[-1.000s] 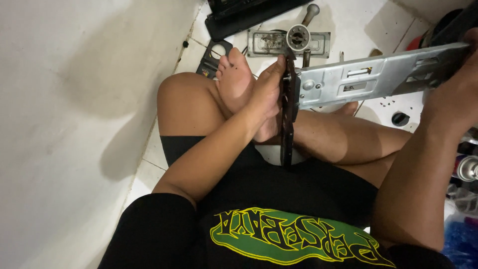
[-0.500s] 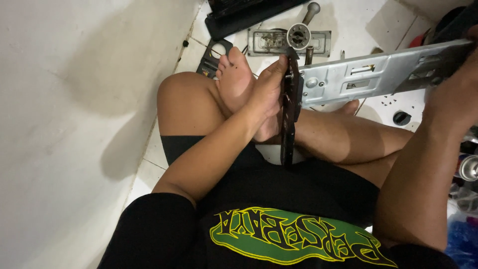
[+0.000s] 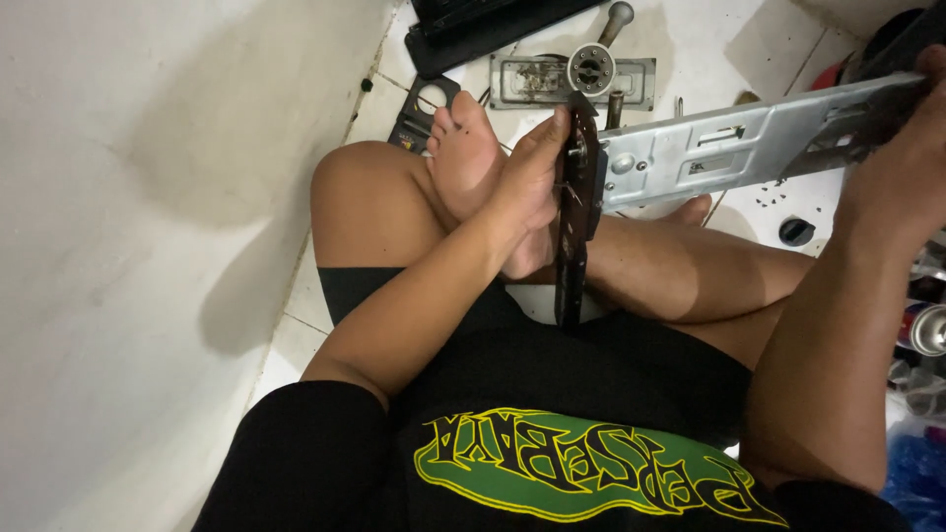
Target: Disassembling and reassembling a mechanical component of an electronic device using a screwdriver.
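Beyond the left hand [image 3: 532, 182], on white floor tiles [image 3: 709, 39], lie a grey metal plate [image 3: 537, 84] with a round lock cylinder [image 3: 591, 69] and a black tray [image 3: 483, 25]. That hand is clasped around a dark narrow metal strip [image 3: 574, 227], held upright over crossed bare legs [image 3: 680, 271]. A silver lock case [image 3: 739, 148] runs from the strip to the right hand [image 3: 902, 172], which grips its far end. Left of the left hand rises a white wall [image 3: 148, 246].

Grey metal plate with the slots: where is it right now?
Head view, upper right: the grey metal plate spans between the left hand and right hand, above the crossed legs.
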